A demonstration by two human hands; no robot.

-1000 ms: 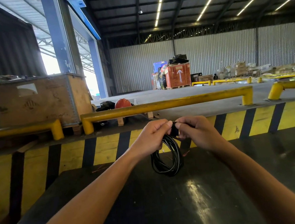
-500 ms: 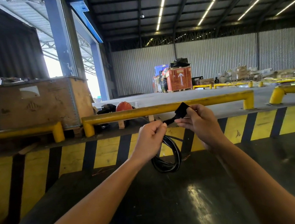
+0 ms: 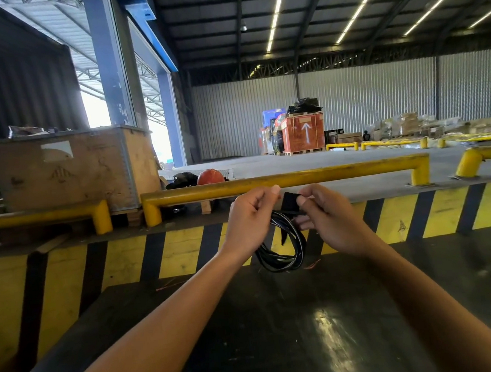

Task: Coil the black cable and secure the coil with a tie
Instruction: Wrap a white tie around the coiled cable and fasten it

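The black cable hangs as a small coil of several loops between my hands, above the far edge of a dark table. My left hand grips the top of the coil from the left. My right hand pinches a black strap tie that bends over the top of the coil, thumb pressed on it. A loose end of the tie dangles inside the loop. Where the tie wraps the cable is partly hidden by my fingers.
A yellow and black striped barrier rises just beyond the table. Yellow pipe rails run along it. A wooden crate stands at the left, an orange helmet beside it. Stacked pallets stand far back.
My right hand had pulled the tie out up and to the right; now it has brought the tie back down onto the top of the coil, close to my left hand.
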